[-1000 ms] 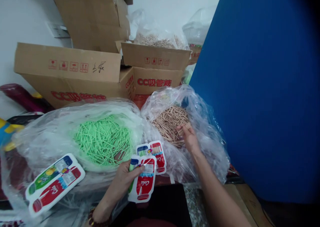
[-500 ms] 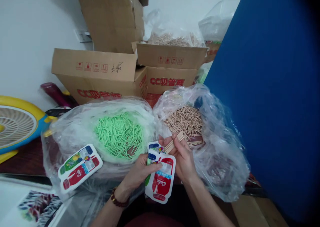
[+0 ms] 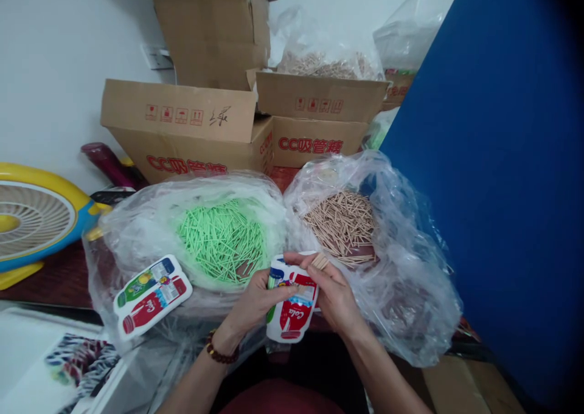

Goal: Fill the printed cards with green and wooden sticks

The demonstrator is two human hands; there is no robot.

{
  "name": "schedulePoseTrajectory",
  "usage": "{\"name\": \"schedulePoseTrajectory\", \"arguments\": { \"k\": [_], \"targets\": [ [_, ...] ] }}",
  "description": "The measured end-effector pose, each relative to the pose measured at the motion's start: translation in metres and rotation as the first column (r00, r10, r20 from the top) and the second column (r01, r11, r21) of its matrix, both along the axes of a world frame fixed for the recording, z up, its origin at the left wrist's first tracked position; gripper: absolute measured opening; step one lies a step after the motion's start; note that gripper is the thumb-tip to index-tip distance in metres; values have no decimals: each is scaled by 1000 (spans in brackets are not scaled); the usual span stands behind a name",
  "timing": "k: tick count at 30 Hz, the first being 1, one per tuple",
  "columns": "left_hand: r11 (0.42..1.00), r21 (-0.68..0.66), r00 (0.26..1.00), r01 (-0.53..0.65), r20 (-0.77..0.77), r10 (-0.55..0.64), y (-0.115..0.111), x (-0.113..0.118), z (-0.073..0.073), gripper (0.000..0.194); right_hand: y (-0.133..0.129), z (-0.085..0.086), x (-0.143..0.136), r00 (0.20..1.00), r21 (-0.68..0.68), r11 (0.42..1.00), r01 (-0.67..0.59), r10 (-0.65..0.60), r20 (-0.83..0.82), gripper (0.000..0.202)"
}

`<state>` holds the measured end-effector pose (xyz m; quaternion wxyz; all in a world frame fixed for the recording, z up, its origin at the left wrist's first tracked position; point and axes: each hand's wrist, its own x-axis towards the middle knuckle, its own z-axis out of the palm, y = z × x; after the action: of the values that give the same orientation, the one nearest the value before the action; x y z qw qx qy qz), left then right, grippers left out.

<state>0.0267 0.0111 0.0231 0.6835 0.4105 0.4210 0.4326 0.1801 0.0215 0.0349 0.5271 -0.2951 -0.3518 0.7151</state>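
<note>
My left hand point(image 3: 264, 301) grips a bottle-shaped cola candy packet point(image 3: 294, 317), its thumb pressed across the printed front. Between the fingers of my right hand point(image 3: 335, 283) is a small bundle of tan candy sticks point(image 3: 320, 261), held at the packet's top edge. How far the sticks reach into the packet is hidden by my fingers. A heap of loose tan sticks point(image 3: 342, 222) lies in a clear plastic bag just beyond my right hand. Green candy sticks point(image 3: 221, 241) fill another clear bag beyond my left hand. More cola packets point(image 3: 152, 295) lie on that bag's near left edge.
Open cardboard boxes point(image 3: 182, 110) stand behind the bags, with a stick-filled plastic bag point(image 3: 326, 61) on top. A yellow and blue fan point(image 3: 36, 219) is at the left, near a dark red bottle point(image 3: 107, 163). A blue panel point(image 3: 483, 177) bounds the right side.
The tan stick bundle has gone from lying slantwise above the packet to mostly hidden behind my right fingers at its top. The packet now sits slightly higher, and the view has shifted a little.
</note>
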Motion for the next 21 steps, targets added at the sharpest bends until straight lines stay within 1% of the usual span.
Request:
{"name": "schedulePoseTrajectory", "arguments": {
  "k": [2, 4, 5, 7, 10, 11, 12, 13, 15, 17, 19, 21],
  "targets": [
    [1000, 23, 1000, -6, -22, 7, 3, 0, 3, 23, 4, 2, 3, 999, 40, 999, -29, 27, 38, 17],
    [999, 35, 1000, -2, -27, 3, 5, 0, 5, 22, 9, 4, 6, 998, 106, 994, 14, -21, 64, 30],
    [999, 42, 1000, 1, -28, 0, 6, 0, 6, 22, 12, 6, 7, 994, 147, 989, 33, -48, 97, 33],
    [998, 60, 999, -8, -33, 10, 7, 0, 5, 21, 14, 8, 10, 969, 242, 970, 26, -84, 231, 30],
    [993, 95, 997, -65, -35, 69, 9, 0, 1, 20, 14, 12, 14, 880, 372, 921, -118, -76, 469, 27],
    [991, 106, 996, -79, -34, 83, 9, 0, 0, 20, 14, 12, 16, 861, 391, 907, -158, -68, 504, 28],
    [990, 113, 995, -87, -31, 91, 9, 0, -1, 21, 14, 11, 17, 859, 394, 903, -170, -60, 508, 29],
    [989, 114, 995, -92, -25, 95, 9, -1, -1, 22, 14, 10, 18, 872, 377, 913, -155, -53, 487, 30],
    [990, 98, 994, -106, -11, 108, 9, -1, -2, 25, 15, 4, 20, 911, 283, 954, -103, -24, 412, 31],
    [989, 74, 992, -127, -1, 127, 10, -1, -2, 24, 14, -5, 18, 936, 155, 980, -123, 62, 346, 31],
    [987, 61, 989, -151, 10, 151, 11, -2, -3, 21, 12, -14, 13, 940, 49, 983, -176, 153, 305, 31],
    [985, 50, 986, -167, 26, 166, 11, -3, -6, 20, 9, -19, 8, 944, -20, 986, -165, 163, 285, 29]
  ]
}}
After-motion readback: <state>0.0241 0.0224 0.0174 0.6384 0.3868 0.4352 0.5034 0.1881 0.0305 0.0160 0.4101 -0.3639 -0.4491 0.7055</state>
